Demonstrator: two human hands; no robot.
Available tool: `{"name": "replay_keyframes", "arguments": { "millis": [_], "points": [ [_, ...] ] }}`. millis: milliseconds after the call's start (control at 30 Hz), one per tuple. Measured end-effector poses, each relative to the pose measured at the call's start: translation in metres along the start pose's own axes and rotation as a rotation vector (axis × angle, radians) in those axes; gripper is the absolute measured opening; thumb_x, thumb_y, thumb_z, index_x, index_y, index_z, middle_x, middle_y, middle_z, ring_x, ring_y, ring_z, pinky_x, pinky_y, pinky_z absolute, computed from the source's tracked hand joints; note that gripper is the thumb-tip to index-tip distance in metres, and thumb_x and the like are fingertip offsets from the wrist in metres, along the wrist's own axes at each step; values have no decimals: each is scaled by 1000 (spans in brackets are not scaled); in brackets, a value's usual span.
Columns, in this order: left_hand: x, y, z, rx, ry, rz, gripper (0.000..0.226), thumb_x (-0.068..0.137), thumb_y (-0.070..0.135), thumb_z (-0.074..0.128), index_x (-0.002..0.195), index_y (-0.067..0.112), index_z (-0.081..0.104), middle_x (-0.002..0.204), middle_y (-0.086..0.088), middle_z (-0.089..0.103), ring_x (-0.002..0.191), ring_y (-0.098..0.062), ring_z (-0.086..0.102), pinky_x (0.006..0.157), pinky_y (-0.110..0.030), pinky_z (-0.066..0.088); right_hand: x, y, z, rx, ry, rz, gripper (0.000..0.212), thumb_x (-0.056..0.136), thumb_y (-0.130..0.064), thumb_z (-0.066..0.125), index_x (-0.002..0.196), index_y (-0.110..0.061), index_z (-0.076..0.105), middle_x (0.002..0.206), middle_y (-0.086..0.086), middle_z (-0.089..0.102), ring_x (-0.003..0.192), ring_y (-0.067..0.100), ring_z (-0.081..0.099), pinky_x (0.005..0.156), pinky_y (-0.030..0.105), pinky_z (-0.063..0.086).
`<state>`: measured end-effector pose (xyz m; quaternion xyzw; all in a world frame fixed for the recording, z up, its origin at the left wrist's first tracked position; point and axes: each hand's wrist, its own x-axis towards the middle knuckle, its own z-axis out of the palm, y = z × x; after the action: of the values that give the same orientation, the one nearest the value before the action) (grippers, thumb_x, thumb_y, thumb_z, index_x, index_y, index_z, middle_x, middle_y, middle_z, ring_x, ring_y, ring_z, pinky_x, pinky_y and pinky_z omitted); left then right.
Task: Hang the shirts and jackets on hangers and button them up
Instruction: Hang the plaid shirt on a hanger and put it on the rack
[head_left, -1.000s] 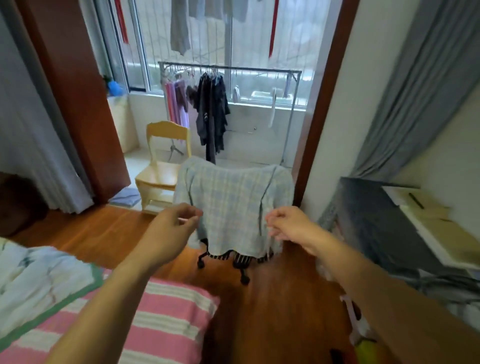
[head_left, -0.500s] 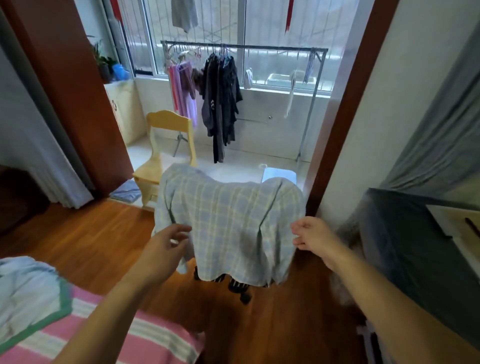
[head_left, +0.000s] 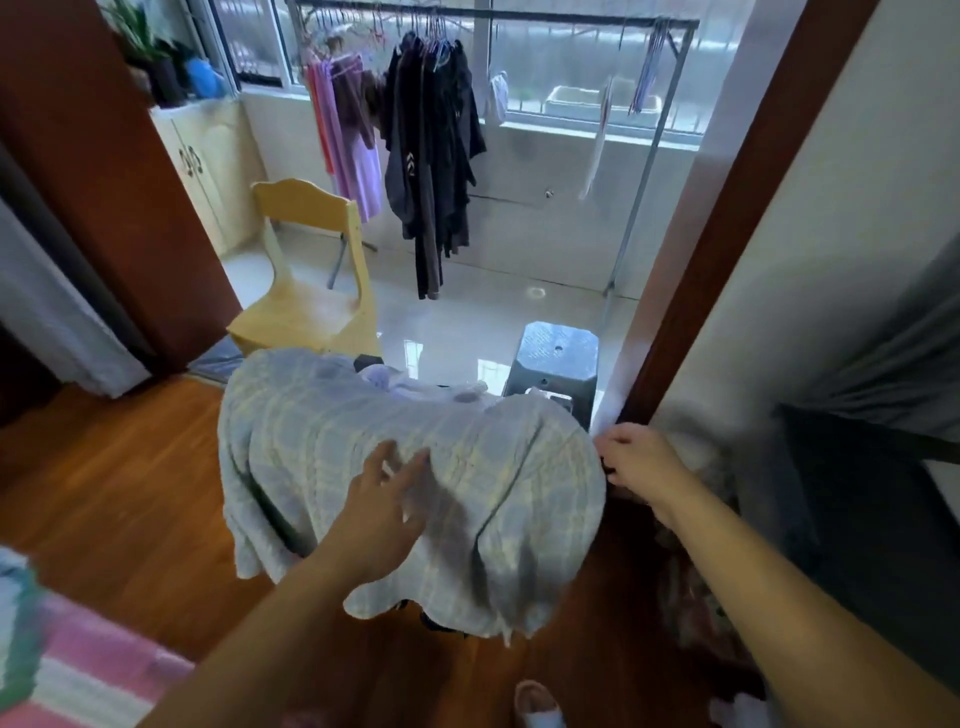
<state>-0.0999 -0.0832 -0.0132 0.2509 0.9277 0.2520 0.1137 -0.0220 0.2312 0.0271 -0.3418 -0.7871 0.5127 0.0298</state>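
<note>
A home bedroom — striped bedding (head_left: 88, 670), laundry rack (head_left: 488, 13) on the balcony

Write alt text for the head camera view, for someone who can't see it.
A person's left hand reaches with spread fingers over a pale plaid shirt draped over a chair, while the right hand curls at the shirt's right edge. Behind stands a clothes rack with dark garments.

Plaid shirt (head_left: 415, 467) draped over a chair back fills the centre, directly ahead of both hands. Right of it: narrow gap, bounded by brown door frame (head_left: 727, 260). Left: open wooden floor (head_left: 104, 493). Beyond: yellow chair (head_left: 311, 291), grey stool (head_left: 556, 358), then clear tile up to the clothes rack (head_left: 519, 15).
</note>
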Motion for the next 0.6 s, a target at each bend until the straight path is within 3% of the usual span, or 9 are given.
{"name": "replay_keyframes", "arguments": {
  "millis": [67,100,200,300,367,433,500,600],
  "points": [
    [-2,-7,20,-17,8,-33,90,96,19,65,156,52,8,163,15,-22,106,-13,63,78,-31,59,44,-10,7,-87,-25,-38,23,93,-21,59,86,-4,74,84,16,71,79,33,65,71,37,49],
    [-2,-8,24,-15,41,-56,91,96,16,66,154,57,9,163,18,-21,98,-11,66,70,-31,60,62,-17,11,-129,-71,-52,28,94,-24,58,88,-1,73,91,19,72,83,32,66,73,36,49],
    [2,3,19,-53,107,-155,75,99,17,62,142,64,22,165,16,2,101,-7,67,77,-30,60,102,-34,22,-161,-296,-27,37,96,-40,57,99,-7,74,98,11,73,90,23,68,86,33,53],
    [8,22,6,-136,132,-238,59,100,15,60,136,57,41,160,15,19,101,-5,66,83,-26,58,120,-43,33,-300,-519,-76,20,92,-31,66,89,-11,71,88,1,66,79,11,62,65,19,48],
    [6,39,-2,-254,181,-339,42,100,13,61,127,46,61,153,18,36,99,-3,65,87,-22,54,121,-54,36,-375,-548,-148,16,93,-20,59,78,-14,63,82,1,60,75,13,56,61,21,40],
    [-1,65,-10,-532,332,-485,29,100,14,62,105,38,76,128,18,65,96,-7,68,86,-26,54,110,-68,28,-352,-455,-300,25,95,-17,54,70,-14,54,73,2,53,70,14,51,59,22,35],
    [-7,96,-20,-956,432,-609,23,102,17,59,99,28,80,107,4,77,97,-19,73,82,-34,56,85,-79,13,-288,-424,-540,34,96,-18,57,65,-15,45,64,0,43,59,8,42,53,18,31],
    [-3,129,-22,-1373,364,-646,24,102,30,58,115,18,74,111,-9,76,104,-30,73,89,-48,57,34,-70,10,-323,-713,-822,31,98,-25,63,71,-15,52,78,-6,50,72,9,50,68,21,43]
  ]
}}
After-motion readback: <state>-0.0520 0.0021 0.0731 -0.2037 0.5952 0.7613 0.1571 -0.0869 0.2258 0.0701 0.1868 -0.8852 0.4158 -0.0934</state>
